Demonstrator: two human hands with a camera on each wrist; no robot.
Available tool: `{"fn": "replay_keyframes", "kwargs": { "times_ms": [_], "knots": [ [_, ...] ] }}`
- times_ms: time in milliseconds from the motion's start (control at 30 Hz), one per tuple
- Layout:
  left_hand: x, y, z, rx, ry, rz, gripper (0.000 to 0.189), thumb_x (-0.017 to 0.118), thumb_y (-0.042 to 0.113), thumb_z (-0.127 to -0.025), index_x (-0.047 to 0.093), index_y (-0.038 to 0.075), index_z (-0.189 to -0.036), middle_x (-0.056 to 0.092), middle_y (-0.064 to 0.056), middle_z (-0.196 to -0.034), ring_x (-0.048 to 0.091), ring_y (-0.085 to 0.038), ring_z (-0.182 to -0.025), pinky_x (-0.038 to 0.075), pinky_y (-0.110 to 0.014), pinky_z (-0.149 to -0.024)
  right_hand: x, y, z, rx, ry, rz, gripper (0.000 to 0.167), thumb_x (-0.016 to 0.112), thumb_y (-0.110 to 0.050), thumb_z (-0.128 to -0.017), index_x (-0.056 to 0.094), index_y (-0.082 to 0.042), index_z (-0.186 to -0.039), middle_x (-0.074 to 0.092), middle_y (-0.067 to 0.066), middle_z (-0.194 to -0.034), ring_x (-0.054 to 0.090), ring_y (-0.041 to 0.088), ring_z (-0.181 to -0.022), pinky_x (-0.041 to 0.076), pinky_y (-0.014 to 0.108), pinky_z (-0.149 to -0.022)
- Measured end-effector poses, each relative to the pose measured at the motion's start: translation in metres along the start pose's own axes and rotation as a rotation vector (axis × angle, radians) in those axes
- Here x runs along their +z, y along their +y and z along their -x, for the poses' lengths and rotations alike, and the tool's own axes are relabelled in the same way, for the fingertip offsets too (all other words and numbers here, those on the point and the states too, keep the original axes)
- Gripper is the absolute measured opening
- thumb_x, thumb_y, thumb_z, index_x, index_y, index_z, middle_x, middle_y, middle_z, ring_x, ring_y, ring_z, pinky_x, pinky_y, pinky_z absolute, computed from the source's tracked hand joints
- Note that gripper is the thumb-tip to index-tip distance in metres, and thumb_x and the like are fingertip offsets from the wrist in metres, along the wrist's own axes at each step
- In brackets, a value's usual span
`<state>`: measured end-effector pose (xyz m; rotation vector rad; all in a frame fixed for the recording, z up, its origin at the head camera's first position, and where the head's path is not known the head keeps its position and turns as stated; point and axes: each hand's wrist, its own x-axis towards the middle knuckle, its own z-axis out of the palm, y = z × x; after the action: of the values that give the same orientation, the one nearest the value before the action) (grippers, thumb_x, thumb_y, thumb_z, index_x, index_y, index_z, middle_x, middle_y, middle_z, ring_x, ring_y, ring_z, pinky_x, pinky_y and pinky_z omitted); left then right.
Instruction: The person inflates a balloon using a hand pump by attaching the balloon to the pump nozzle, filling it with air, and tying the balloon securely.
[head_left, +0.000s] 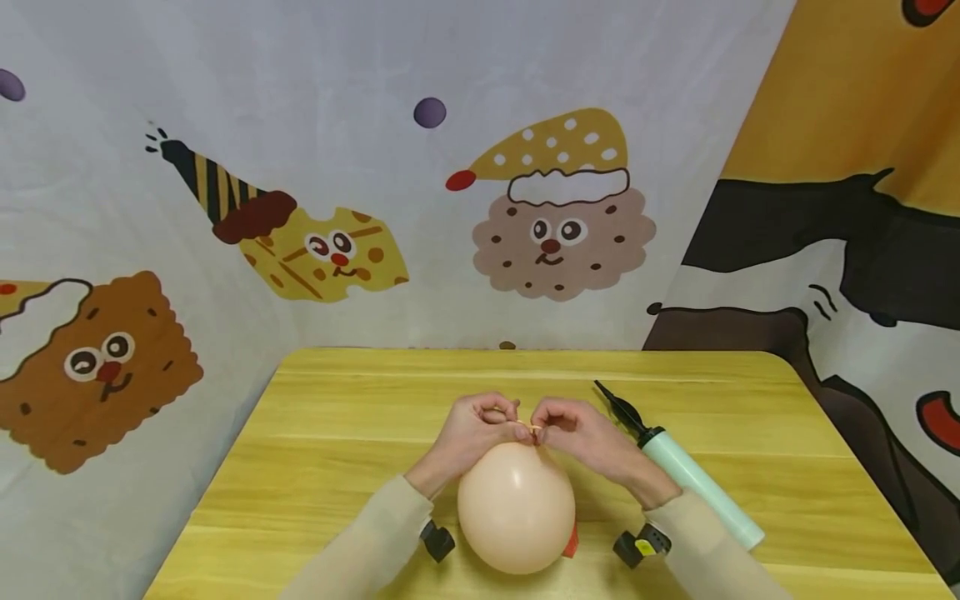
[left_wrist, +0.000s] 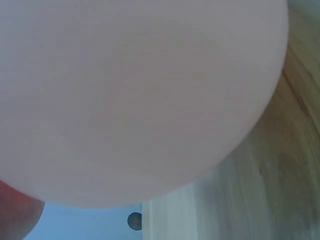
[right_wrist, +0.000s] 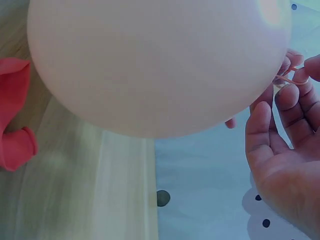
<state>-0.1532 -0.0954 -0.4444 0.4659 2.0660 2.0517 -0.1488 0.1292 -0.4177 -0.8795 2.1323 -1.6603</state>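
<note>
A round, inflated peach balloon (head_left: 516,508) sits between the two forearms, its neck end pointing away. At that end, the left hand (head_left: 480,429) pinches the balloon's neck with thumb and curled fingers. From the other side, the right hand (head_left: 581,433) also pinches the neck. A thin stretched strand of it (right_wrist: 286,79) runs between the fingertips in the right wrist view, where the right hand (right_wrist: 287,165) shows at the right edge. The balloon (left_wrist: 145,100) fills most of the left wrist view, covering the left hand's grip.
A pale green hand pump (head_left: 701,483) with a black nozzle lies on the wooden table (head_left: 322,467), right of the right forearm. A limp red balloon (right_wrist: 15,115) lies beside the inflated one. Behind the table hangs a cartoon-printed cloth (head_left: 360,100).
</note>
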Motion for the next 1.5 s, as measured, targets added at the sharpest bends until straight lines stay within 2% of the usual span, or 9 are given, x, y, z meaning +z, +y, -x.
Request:
{"fn": "replay_keyframes", "kwargs": {
  "times_ms": [67,167,500,767,933,1033,1167,1367,1500],
  "knots": [
    [0.000,0.000,0.000,-0.004,-0.001,-0.010,0.018,0.084,0.012,-0.087,0.072,-0.001,-0.092,0.078,-0.011,-0.083,0.076,-0.021,-0.094,0.060,-0.035,-0.089,-0.001,-0.001,-0.001,0.001,-0.003,0.000,0.011,0.057,-0.008,-0.103,0.064,-0.006,-0.096,0.065,0.009,-0.098,0.062,0.024,-0.093,0.052,0.032,-0.085],
    [-0.001,0.001,-0.001,-0.011,-0.007,-0.017,0.018,0.083,0.012,-0.088,0.072,-0.002,-0.094,0.078,-0.011,-0.084,0.077,-0.018,-0.080,0.063,-0.034,-0.076,-0.001,-0.003,-0.001,-0.003,-0.012,-0.003,0.012,0.057,-0.008,-0.104,0.064,-0.006,-0.095,0.064,0.010,-0.097,0.061,0.023,-0.092,0.052,0.032,-0.083],
    [-0.002,0.002,0.000,0.028,-0.081,0.004,0.017,0.072,0.011,-0.099,0.072,-0.006,-0.101,0.078,-0.012,-0.088,0.076,-0.015,-0.080,0.061,-0.028,-0.067,-0.001,-0.005,-0.004,0.036,0.001,0.014,0.013,0.056,-0.009,-0.104,0.064,-0.006,-0.094,0.066,0.008,-0.098,0.063,0.025,-0.093,0.053,0.044,-0.085],
    [0.000,0.000,0.002,0.022,-0.117,-0.032,0.016,0.067,0.014,-0.102,0.073,0.000,-0.102,0.077,-0.010,-0.086,0.074,-0.015,-0.078,0.059,-0.026,-0.064,-0.001,-0.005,-0.006,0.070,0.021,0.028,0.016,0.056,-0.011,-0.105,0.063,-0.006,-0.092,0.065,0.007,-0.095,0.060,0.029,-0.096,0.050,0.043,-0.088],
    [0.000,0.000,0.002,0.049,-0.147,-0.062,0.017,0.067,0.016,-0.102,0.077,0.002,-0.104,0.077,-0.010,-0.087,0.074,-0.015,-0.080,0.060,-0.026,-0.066,0.000,-0.004,-0.007,0.098,0.027,-0.025,0.015,0.054,-0.007,-0.100,0.062,-0.002,-0.089,0.065,0.008,-0.092,0.058,0.028,-0.093,0.046,0.044,-0.086],
    [-0.001,0.000,0.002,0.104,-0.194,-0.083,0.019,0.065,0.015,-0.104,0.078,0.001,-0.106,0.077,-0.012,-0.087,0.073,-0.014,-0.086,0.060,-0.028,-0.070,-0.001,-0.003,-0.009,0.104,0.027,-0.037,0.015,0.054,-0.006,-0.098,0.062,-0.002,-0.086,0.063,0.009,-0.089,0.055,0.027,-0.088,0.044,0.041,-0.081],
    [-0.006,-0.001,0.000,0.152,-0.310,-0.095,0.026,0.062,0.017,-0.106,0.077,-0.003,-0.111,0.076,-0.015,-0.090,0.071,-0.012,-0.096,0.061,-0.030,-0.078,-0.002,-0.002,-0.008,0.093,0.013,-0.021,0.016,0.054,-0.007,-0.096,0.062,-0.002,-0.084,0.060,0.005,-0.085,0.052,0.027,-0.083,0.040,0.036,-0.072],
    [-0.017,0.000,0.002,0.049,-0.529,0.006,0.039,0.064,0.024,-0.105,0.068,-0.006,-0.129,0.073,-0.023,-0.114,0.069,-0.016,-0.111,0.061,-0.037,-0.087,-0.003,0.000,-0.006,0.040,-0.086,-0.081,0.017,0.053,-0.003,-0.096,0.061,0.002,-0.082,0.063,0.003,-0.084,0.053,0.019,-0.082,0.044,0.035,-0.076],
    [-0.021,0.000,0.003,-0.018,-0.596,0.072,0.041,0.064,0.022,-0.105,0.064,-0.008,-0.134,0.074,-0.020,-0.117,0.068,-0.017,-0.111,0.059,-0.036,-0.089,-0.003,-0.001,-0.005,-0.013,-0.144,-0.101,0.015,0.050,0.003,-0.094,0.061,0.004,-0.084,0.070,0.007,-0.085,0.061,0.017,-0.084,0.049,0.032,-0.080]
  ]
}}
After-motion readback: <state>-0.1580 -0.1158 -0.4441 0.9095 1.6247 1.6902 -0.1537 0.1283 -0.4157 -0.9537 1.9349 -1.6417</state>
